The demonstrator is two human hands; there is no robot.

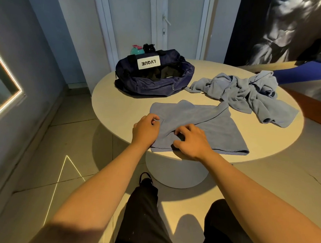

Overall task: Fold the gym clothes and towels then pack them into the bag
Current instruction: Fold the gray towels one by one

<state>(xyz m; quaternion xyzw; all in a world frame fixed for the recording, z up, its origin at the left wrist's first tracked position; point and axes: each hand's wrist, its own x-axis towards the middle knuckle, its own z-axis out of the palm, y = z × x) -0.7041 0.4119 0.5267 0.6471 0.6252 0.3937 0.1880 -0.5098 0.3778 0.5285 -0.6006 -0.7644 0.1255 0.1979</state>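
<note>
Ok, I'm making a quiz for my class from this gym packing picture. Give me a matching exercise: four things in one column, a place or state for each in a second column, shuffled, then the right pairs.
Things
1 bag
2 towel
3 heap of cloth
4 teal bottle

Places and states
a crumpled, on the right of the table
b standing behind the bag
c unzipped, at the far side of the table
d flat near the front edge, under the left hand and right hand

Pairs: 1-c, 2-d, 3-a, 4-b
</note>
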